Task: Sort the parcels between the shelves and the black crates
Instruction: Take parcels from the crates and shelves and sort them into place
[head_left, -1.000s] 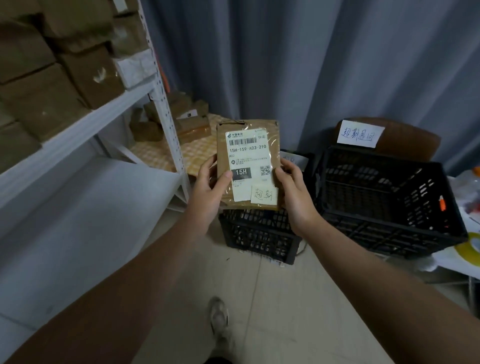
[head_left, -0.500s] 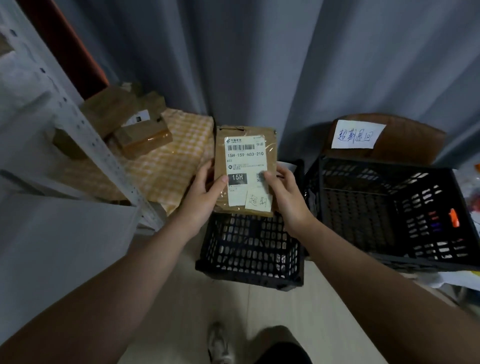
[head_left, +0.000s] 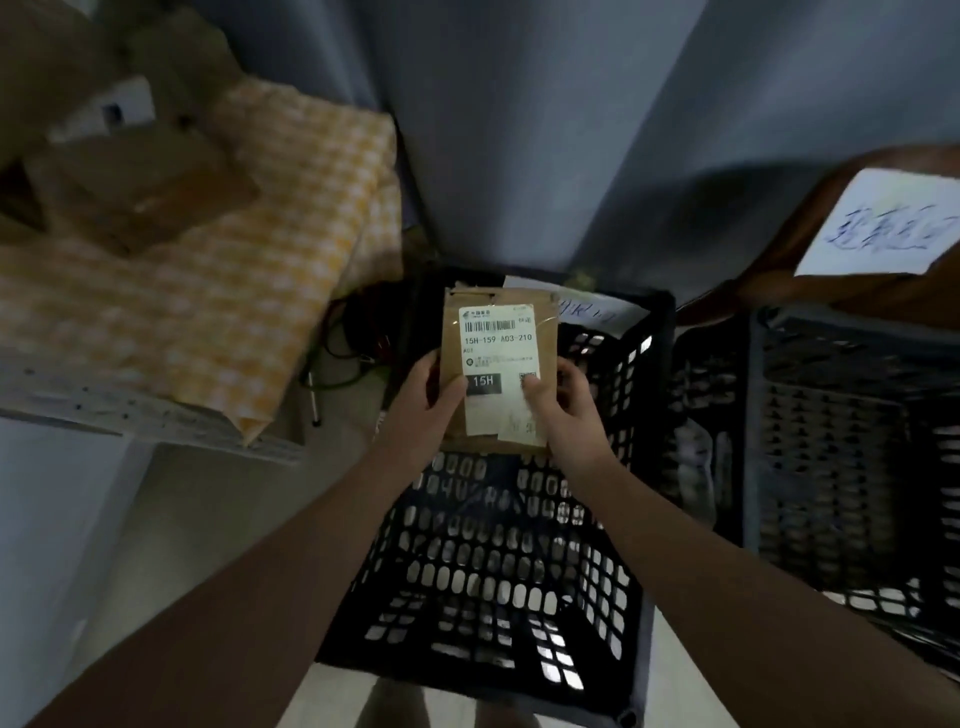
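Flat brown cardboard parcel (head_left: 498, 374) with white printed label, held upright by both hands above a black perforated plastic crate (head_left: 498, 561). Left hand (head_left: 426, 400) grips its left edge; right hand (head_left: 563, 410) grips its right edge, thumb on the label. A second black crate (head_left: 841, 457) stands just beside.

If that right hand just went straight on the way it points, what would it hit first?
The right hand grips the parcel; beyond it, probably the far rim of the black crate, though depth is unclear.
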